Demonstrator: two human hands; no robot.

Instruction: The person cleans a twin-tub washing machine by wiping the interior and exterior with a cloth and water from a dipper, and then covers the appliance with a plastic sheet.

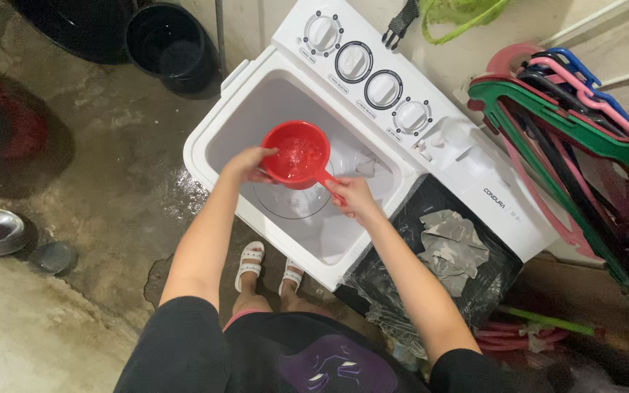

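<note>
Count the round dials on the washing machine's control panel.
4, in a row along the panel: far-left dial, second dial, third dial, right-end dial. None looks hidden.

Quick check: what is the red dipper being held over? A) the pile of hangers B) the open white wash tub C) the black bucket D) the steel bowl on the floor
B: both hands, left hand and right hand, hold the red dipper above the open white wash tub.

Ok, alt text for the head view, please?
Both hands hold a red dipper over the open washer tub: left hand on its rim, right hand on the handle. Hangers are stacked on the right, a dark bucket behind.
</note>
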